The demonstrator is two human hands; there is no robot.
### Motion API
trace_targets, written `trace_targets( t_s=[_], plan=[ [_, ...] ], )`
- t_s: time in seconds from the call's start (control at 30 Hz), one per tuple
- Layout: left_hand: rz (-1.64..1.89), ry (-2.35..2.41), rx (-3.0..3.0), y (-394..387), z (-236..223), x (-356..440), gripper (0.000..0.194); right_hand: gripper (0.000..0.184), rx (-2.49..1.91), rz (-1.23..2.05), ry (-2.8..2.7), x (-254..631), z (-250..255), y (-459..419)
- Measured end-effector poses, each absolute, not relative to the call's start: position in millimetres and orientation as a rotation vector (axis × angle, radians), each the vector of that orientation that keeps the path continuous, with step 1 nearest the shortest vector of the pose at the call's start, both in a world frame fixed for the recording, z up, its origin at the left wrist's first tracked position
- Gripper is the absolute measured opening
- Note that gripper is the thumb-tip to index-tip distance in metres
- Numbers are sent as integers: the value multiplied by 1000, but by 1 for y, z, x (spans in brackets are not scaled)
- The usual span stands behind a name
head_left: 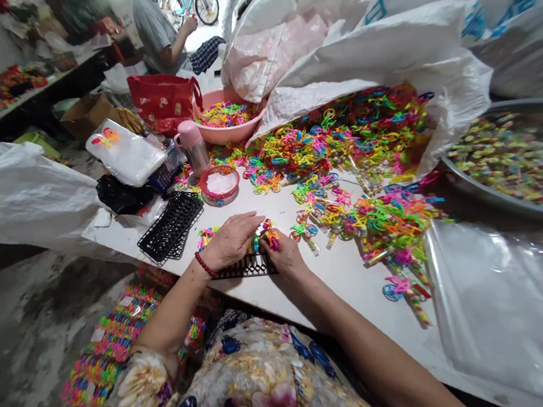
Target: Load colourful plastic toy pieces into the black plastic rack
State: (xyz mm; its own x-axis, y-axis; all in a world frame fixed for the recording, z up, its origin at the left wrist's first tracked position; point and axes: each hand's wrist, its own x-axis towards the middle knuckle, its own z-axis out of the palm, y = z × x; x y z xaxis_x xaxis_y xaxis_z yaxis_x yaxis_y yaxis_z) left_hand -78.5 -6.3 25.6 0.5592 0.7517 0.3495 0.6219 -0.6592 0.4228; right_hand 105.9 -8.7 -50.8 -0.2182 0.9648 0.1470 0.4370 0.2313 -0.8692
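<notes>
A black plastic rack (245,266) with rows of holes lies near the table's front edge, and small colourful plastic toys stand in it. My left hand (230,239), with a red beaded bracelet at its wrist, reaches over the rack with its fingers stretched out together; it hides part of the toys. At the rack's right end, my right hand (284,254) has its fingers closed around a pink and orange plastic toy (270,235). Right of my hands lies a loose pile of similar bright toys (386,223), some with clear tubes holding coloured bits.
More black racks (171,227) are stacked at left, by a red basket (220,184) and a pink flask (191,147). A large sack (382,54) spills toys behind. A metal basin (511,202) and clear plastic bags (504,308) are at right. Another person (158,33) sits beyond.
</notes>
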Motion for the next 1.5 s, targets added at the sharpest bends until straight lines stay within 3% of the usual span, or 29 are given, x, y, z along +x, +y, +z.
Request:
trace_targets(
  t_s=[0.6,0.83,0.97,1.17,1.33,1.5],
  plan=[
    [469,1160,2698,-12,27,-71,46,20,-1107,697,-2090,104,-86,3],
    [287,1259,2820,-17,33,-65,46,23,-1088,635,-2088,121,-69,-7],
    [335,1236,2902,-17,35,-65,48,22,-1353,375,-2036,166,-52,-18],
    [425,1003,2955,-11,31,-57,32,11,-1786,130,-2181,200,-45,-20],
    [358,1004,2912,-8,29,-53,26,17,-1717,387,-2107,189,-43,-23],
    [284,1020,2886,-5,37,-54,37,27,-1497,1230,-1480,186,-40,-17]
  ],
)
